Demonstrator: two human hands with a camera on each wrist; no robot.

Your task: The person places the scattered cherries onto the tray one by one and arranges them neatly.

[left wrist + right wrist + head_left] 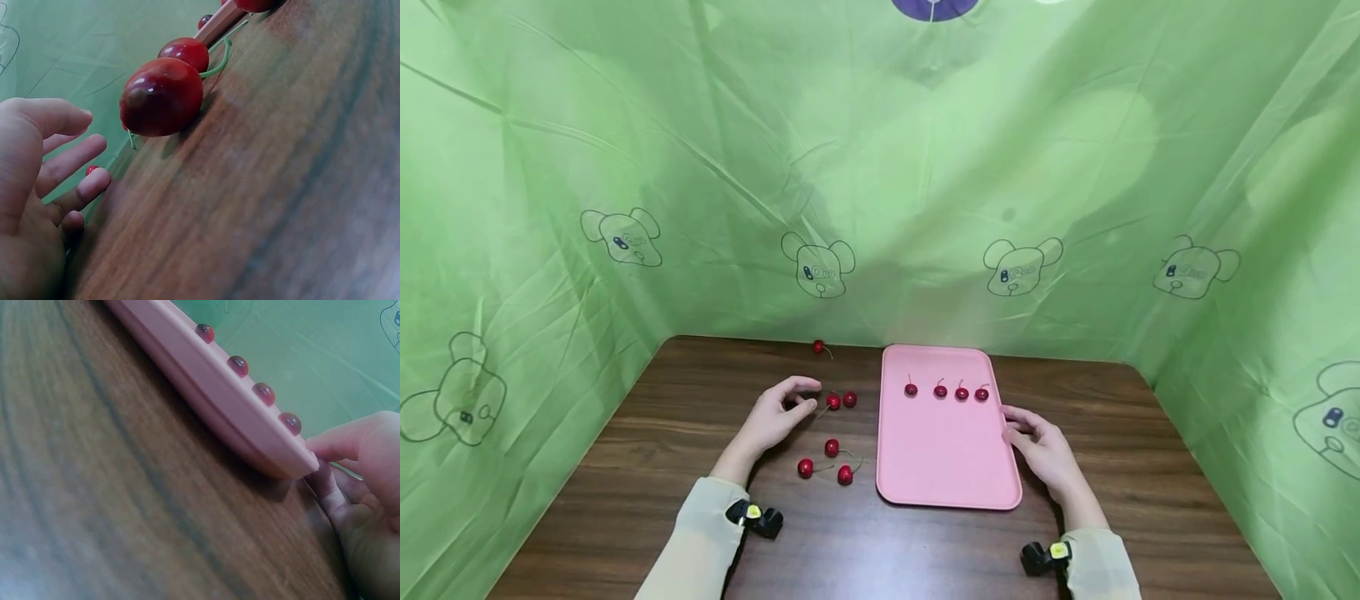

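Note:
My left hand [777, 414] hovers over the table left of a pair of cherries, its fingers loosely bent and nothing between them. The nearer cherry of that pair [833, 402] lies just beyond the fingertips; its neighbour [850, 399] sits to the right. In the left wrist view a large red cherry [161, 97] shows apart from the fingers. My right hand [1043, 450] grips the right edge of a pink tray [946, 458], with thumb and fingers at the rim in the right wrist view. Several stemmed cherries [962, 393] stand in a row across the tray's upper half.
Three more cherries [832, 448] lie on the wooden table [820, 542] in front of the pair. Another cherry [818, 347] rests near the table's back edge. A green cloth [917, 208] with bear drawings surrounds the back and sides.

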